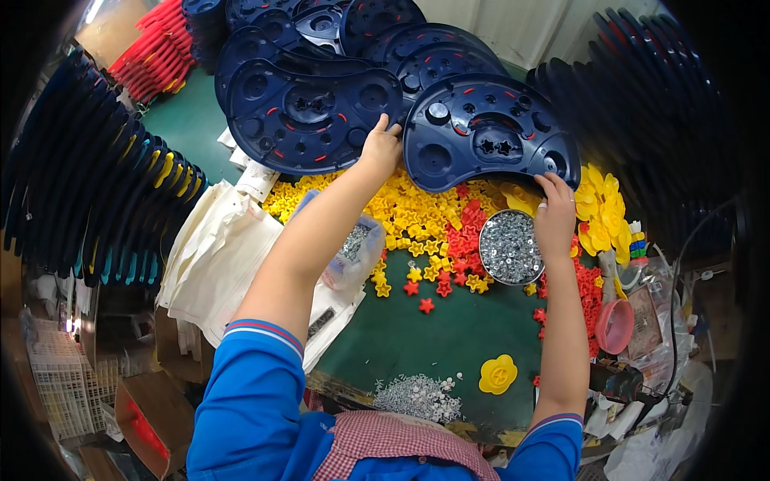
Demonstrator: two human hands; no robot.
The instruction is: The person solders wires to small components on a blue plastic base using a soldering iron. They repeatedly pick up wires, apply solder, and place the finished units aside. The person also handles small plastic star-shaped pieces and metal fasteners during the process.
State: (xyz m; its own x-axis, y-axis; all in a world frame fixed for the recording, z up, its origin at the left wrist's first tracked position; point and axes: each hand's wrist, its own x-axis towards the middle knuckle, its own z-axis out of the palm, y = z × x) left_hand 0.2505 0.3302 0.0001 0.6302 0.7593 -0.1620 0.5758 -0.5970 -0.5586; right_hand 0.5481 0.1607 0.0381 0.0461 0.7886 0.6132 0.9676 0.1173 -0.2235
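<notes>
Two dark blue curved plastic panels lie in front of me, each with round recesses, star-shaped cutouts and red strips. My right hand [555,210] is closed on the lower right edge of the right panel [457,164]. My left hand [382,147] is closed at the gap between that panel and the left panel [265,92]; which edge its hidden fingers grip, I cannot tell. Below the right panel, beside my right wrist, stands a round tin [511,248] of small metal screws. Yellow star-shaped pieces [409,208] and red star-shaped pieces [465,240] are heaped under and near the panels.
More blue panels [437,60] pile up at the back. Panel stacks rise at left [96,176] and right [634,96]. A plastic bag of hardware [357,248] sits on white sacks [220,248]. Nearer lie loose screws [417,397], a yellow piece [498,374] and a pink bowl [614,327].
</notes>
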